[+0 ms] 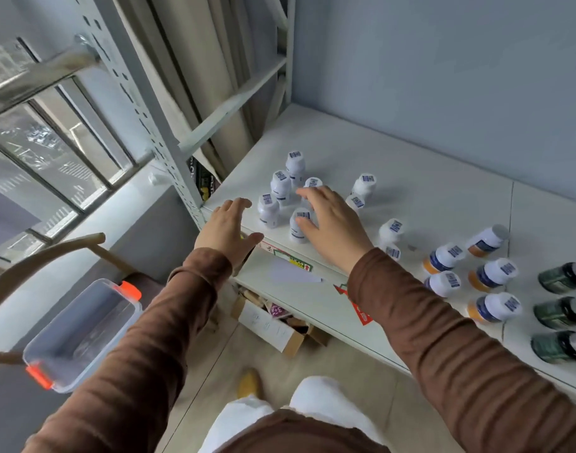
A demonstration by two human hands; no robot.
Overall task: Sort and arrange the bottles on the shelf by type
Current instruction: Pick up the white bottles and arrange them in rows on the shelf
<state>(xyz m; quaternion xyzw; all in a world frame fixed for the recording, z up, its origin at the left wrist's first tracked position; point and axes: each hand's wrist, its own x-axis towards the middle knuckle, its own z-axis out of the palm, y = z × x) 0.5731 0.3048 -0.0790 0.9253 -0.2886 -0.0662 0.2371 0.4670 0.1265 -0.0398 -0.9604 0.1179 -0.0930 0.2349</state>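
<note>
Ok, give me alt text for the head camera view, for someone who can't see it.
Two hands in brown sleeves reach over a white shelf: the right hand rests on a cluster of small white bottles, the left hand hovers open at the shelf's edge. Orange-and-blue bottles and dark green bottles stand grouped to the right.
</note>
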